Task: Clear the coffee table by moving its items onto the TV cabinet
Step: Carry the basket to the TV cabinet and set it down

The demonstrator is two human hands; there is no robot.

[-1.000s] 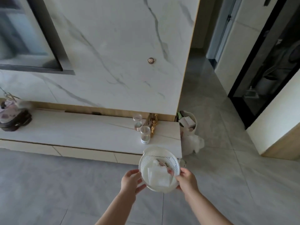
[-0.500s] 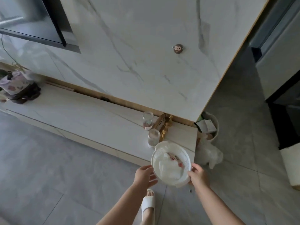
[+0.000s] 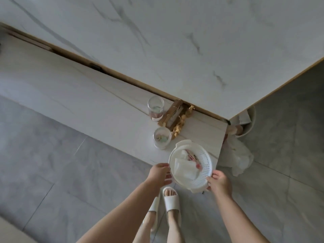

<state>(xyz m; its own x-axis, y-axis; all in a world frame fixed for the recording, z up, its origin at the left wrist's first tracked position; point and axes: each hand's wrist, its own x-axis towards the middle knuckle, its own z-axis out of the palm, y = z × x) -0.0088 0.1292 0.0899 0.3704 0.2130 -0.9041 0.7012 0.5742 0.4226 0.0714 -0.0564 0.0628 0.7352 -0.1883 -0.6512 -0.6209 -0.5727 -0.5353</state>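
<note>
Holding the white basket (image 3: 191, 165) by its rim in both hands, left (image 3: 160, 174) and right (image 3: 220, 183), we've now carried it closer. It hangs over the TV cabinet's (image 3: 87, 102) right front corner, ready to set down.

Head view, steeply downward, close over TV cabinet (image 3: 87, 95) end, edges perhaps distorted

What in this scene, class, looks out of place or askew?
The white basket, held by the left hand and right hand, overhangs the TV cabinet corner rather than sitting squarely on it. Beyond that end, crumpled white material spills onto the floor beside the bin.
</note>
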